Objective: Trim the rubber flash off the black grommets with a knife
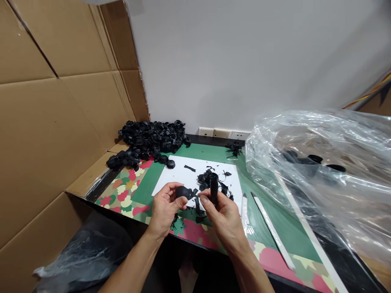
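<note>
My left hand (165, 207) is closed on a round, smooth black part (182, 193) that looks like rubber, held between thumb and fingers. A long dark piece (214, 188) stands upright in my right hand (224, 209); whether it is a tool or a strip of rubber I cannot tell. Both hands are over the near edge of a white sheet (166, 179). Beyond my right hand, black rubber scraps (207, 179) lie heaped on the sheet, and a loose black strip (190, 168) lies farther back.
Many similar black parts (152, 140) are piled at the back left, by a cardboard wall (61, 106). Two white strips (271, 230) lie to the right. A clear plastic bag (305, 134) with black parts covers the right side. Wall sockets (224, 133) are behind the table.
</note>
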Action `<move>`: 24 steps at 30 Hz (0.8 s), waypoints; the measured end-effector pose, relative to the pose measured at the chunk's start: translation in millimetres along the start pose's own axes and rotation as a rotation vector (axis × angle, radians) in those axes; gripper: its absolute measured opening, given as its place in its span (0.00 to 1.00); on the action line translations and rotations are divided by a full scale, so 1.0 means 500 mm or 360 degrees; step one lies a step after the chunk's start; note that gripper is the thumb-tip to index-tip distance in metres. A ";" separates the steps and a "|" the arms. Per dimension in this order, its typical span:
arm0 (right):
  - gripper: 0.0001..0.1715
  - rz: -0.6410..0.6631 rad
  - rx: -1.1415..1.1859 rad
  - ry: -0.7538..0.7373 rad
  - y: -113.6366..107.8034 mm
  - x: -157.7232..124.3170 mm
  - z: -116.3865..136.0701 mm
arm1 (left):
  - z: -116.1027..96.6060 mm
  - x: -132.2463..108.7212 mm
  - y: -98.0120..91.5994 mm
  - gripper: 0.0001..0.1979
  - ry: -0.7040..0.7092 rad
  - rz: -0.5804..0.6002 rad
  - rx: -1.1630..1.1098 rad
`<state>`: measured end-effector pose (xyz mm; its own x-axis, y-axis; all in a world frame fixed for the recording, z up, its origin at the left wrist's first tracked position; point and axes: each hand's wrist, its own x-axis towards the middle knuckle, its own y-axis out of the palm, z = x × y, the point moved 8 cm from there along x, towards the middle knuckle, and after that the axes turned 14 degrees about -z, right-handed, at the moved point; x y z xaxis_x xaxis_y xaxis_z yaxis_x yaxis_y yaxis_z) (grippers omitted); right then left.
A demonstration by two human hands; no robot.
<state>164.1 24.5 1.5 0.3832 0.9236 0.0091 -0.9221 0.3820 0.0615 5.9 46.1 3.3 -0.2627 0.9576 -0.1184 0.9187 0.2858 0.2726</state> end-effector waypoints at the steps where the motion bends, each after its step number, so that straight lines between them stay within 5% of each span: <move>1: 0.16 -0.0009 0.0004 0.0015 0.000 0.001 -0.003 | -0.005 -0.001 -0.001 0.22 0.0063 -0.0017 0.0033; 11: 0.16 0.0010 0.0053 -0.0050 0.020 0.007 0.012 | -0.046 -0.032 0.018 0.17 0.0612 0.0053 0.0583; 24: 0.15 0.0054 0.0087 0.0052 0.034 0.005 -0.010 | -0.018 -0.015 0.013 0.18 0.0082 0.0005 0.0113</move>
<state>149.2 33.5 -2.3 0.3490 0.9369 -0.0205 -0.9299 0.3490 0.1160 11.4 41.1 14.5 -0.2727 0.9597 -0.0680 0.9377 0.2809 0.2046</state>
